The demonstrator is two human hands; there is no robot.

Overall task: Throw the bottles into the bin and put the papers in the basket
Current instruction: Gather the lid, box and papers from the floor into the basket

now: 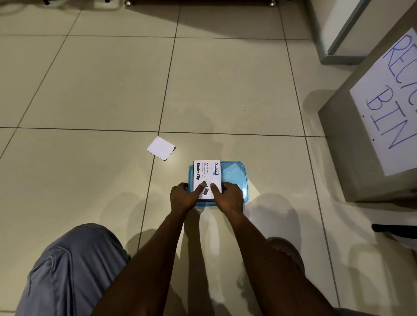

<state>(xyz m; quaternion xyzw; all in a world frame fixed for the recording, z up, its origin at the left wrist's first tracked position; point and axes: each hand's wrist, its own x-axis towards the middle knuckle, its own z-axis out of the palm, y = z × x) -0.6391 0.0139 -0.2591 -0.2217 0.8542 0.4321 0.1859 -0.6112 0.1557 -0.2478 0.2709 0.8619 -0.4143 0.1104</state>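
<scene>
A white binder clip box (206,173) lies on top of a blue plastic container lid (234,178) on the tiled floor. My left hand (184,197) grips the box's near left corner, thumb on its top. My right hand (228,197) grips the near right side, thumb on top as well. A small white paper (161,148) lies flat on the floor, up and to the left of the box. A grey bin (352,158) with a white sign reading "BIN" (390,108) stands at the right. No bottles or basket are in view.
My knee in grey fabric (72,270) fills the lower left. A dark object (392,231) juts in at the right edge below the bin. Furniture feet (128,2) and a metal-edged panel (338,40) line the far side. Open tiled floor lies to the left.
</scene>
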